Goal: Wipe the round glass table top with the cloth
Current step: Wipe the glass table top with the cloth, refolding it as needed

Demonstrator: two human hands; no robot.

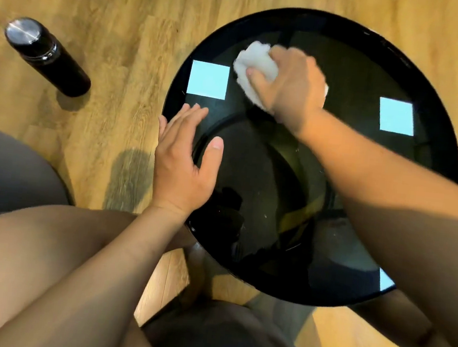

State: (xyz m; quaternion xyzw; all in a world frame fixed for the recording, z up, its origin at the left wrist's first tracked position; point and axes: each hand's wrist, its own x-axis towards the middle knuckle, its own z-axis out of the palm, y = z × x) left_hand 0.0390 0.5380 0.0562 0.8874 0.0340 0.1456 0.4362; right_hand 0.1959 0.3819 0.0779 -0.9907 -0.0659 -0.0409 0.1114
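The round black glass table top [362, 187] fills the right half of the head view and mirrors square ceiling lights. My right hand [290, 86] presses a bunched white cloth [255, 63] onto the glass in the far left part of the top. The cloth shows beyond my fingers and a little past the hand's right side. My left hand [183, 163] rests flat on the table's near left rim, fingers spread, holding nothing.
A black flask with a steel cap [46, 55] stands on the wooden floor [123, 35] left of the table. A grey cushion or seat [4, 172] lies at the left edge. My knees are close under the near rim.
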